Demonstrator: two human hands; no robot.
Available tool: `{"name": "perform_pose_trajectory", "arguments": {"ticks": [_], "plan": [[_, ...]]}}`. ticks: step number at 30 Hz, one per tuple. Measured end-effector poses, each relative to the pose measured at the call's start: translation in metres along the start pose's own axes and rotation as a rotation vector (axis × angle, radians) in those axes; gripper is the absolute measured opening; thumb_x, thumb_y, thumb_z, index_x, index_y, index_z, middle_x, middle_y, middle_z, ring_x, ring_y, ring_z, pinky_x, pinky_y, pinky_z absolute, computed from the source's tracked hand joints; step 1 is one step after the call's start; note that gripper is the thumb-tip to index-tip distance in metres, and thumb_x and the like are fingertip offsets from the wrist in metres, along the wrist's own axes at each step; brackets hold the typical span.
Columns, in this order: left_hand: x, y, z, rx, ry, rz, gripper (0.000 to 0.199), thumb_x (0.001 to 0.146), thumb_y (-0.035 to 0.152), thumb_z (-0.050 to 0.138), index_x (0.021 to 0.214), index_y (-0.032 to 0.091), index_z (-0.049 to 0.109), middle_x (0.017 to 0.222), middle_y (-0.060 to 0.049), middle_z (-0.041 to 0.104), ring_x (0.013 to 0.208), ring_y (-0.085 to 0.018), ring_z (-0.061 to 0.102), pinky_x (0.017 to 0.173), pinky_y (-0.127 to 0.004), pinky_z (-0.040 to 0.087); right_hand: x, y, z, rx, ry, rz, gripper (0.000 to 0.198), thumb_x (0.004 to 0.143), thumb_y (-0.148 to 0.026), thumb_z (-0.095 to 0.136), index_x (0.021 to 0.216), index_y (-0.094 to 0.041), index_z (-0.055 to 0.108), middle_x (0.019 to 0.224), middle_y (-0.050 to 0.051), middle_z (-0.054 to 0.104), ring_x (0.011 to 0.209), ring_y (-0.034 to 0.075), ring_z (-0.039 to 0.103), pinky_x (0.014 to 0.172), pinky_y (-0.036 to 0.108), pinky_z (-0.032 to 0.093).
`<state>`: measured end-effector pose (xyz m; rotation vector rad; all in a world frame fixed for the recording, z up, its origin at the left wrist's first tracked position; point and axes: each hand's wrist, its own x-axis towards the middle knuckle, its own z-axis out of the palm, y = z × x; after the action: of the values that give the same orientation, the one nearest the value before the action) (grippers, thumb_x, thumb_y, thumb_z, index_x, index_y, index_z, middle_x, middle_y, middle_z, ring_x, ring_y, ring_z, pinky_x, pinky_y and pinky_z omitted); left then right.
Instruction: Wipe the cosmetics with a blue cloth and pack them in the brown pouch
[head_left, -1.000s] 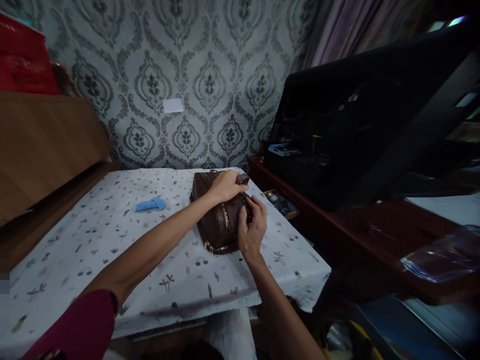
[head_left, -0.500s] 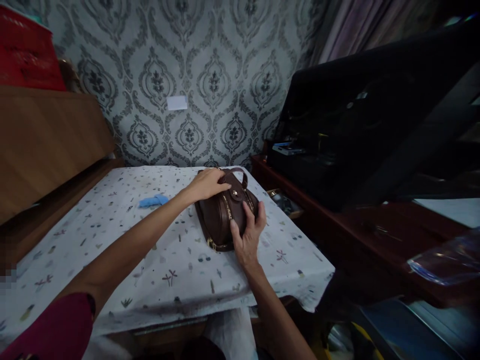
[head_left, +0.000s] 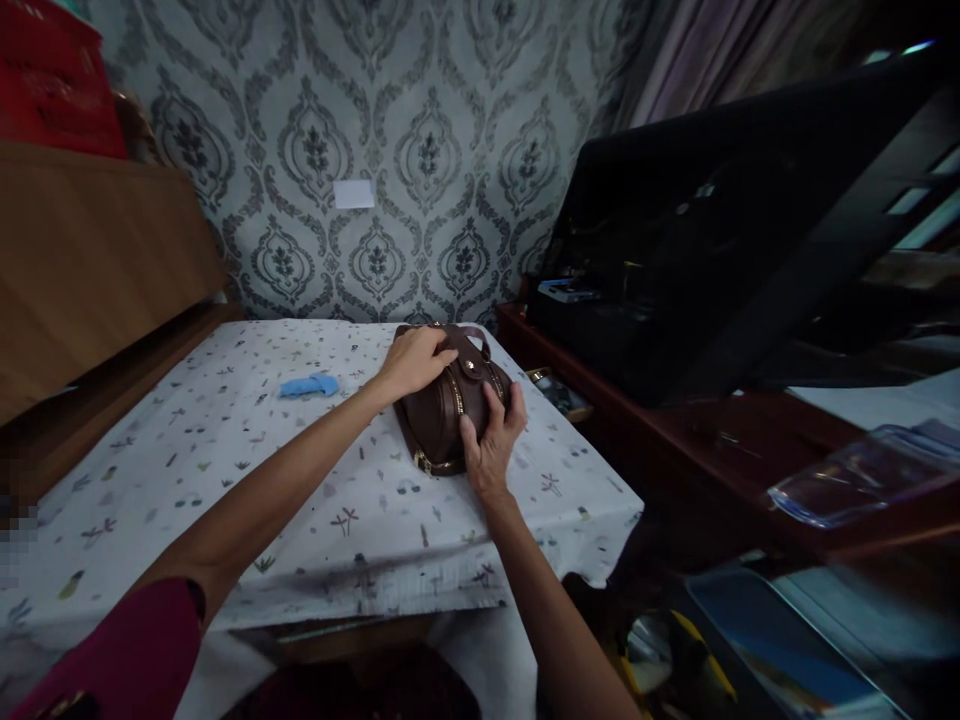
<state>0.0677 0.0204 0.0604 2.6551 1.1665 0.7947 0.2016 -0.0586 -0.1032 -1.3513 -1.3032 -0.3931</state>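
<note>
A dark brown handbag (head_left: 433,425) with gold zips, a gold stud and a carrying loop lies on a table with a patterned white cloth (head_left: 247,480). Over its top left part is my left hand (head_left: 415,360), closed on the bag, with some fingertips hidden behind it. My right hand (head_left: 493,440) grips the near right side, thumb and fingers spaced around the brown leather. A folded blue cloth (head_left: 308,386) lies left of the bag, apart from both hands.
A wooden cabinet panel (head_left: 97,270) borders the table on the left, with a red box (head_left: 56,75) on top. At right stand a large black screen (head_left: 720,230) and a dark red desk (head_left: 697,450) bearing a clear plastic case (head_left: 847,485). Patterned wallpaper (head_left: 427,150) lies behind.
The view has shifted slightly, so the table and bag appear a little higher. Both hands keep nearly the same places on the handbag.
</note>
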Motion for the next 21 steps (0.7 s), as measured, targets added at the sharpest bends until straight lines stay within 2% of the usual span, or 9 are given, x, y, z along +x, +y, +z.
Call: {"name": "perform_pose_trajectory", "arguments": {"ticks": [5,9,12,15,17,21], "plan": [[-0.010,0.006,-0.006,0.007,-0.049,0.040,0.022,0.091,0.032,0.057,0.079,0.016,0.068,0.083,-0.006,0.071,0.080,-0.021,0.064,0.070,-0.030,0.043,0.001,0.000,0.000,0.013,0.004,0.003,0.055,0.096,-0.049,0.046,0.145,-0.024,0.041,0.159,0.016,0.020,0.148,0.033,0.023,0.118,0.064,0.021],[-0.013,0.008,-0.009,0.023,-0.087,0.028,0.023,0.092,0.033,0.054,0.083,0.018,0.068,0.085,-0.006,0.072,0.083,-0.022,0.066,0.073,-0.030,0.046,0.000,-0.002,-0.002,0.111,0.034,0.047,0.059,0.098,-0.047,0.042,0.150,-0.022,0.033,0.159,0.017,0.022,0.150,0.030,0.021,0.119,0.061,0.022],[-0.010,0.013,-0.009,0.103,-0.064,0.007,0.020,0.091,0.032,0.055,0.097,0.019,0.068,0.104,-0.009,0.072,0.097,-0.025,0.066,0.080,-0.032,0.048,-0.001,-0.002,-0.004,0.206,0.082,0.141,0.057,0.100,-0.046,0.038,0.150,-0.019,0.031,0.157,0.018,0.026,0.150,0.028,0.022,0.120,0.059,0.021],[0.001,0.022,-0.007,0.119,-0.023,0.035,0.026,0.087,0.029,0.060,0.111,0.019,0.064,0.118,-0.010,0.069,0.108,-0.027,0.063,0.087,-0.034,0.048,-0.001,0.000,-0.004,0.268,0.112,0.232,0.058,0.099,-0.048,0.039,0.148,-0.017,0.034,0.154,0.018,0.031,0.147,0.028,0.027,0.121,0.058,0.021],[0.011,0.028,-0.003,0.054,-0.050,0.069,0.028,0.085,0.030,0.062,0.111,0.022,0.065,0.115,-0.007,0.070,0.109,-0.025,0.063,0.089,-0.033,0.048,0.000,0.001,-0.004,0.311,0.109,0.275,0.060,0.098,-0.050,0.043,0.147,-0.017,0.034,0.152,0.017,0.035,0.145,0.028,0.032,0.121,0.056,0.023],[0.028,0.040,0.008,-0.029,-0.120,0.070,0.021,0.082,0.034,0.067,0.099,0.023,0.071,0.101,-0.004,0.074,0.101,-0.025,0.067,0.086,-0.032,0.048,0.001,-0.001,-0.005,0.399,0.089,0.337,0.064,0.096,-0.051,0.048,0.148,-0.018,0.033,0.151,0.016,0.038,0.143,0.027,0.035,0.121,0.053,0.027]]}}
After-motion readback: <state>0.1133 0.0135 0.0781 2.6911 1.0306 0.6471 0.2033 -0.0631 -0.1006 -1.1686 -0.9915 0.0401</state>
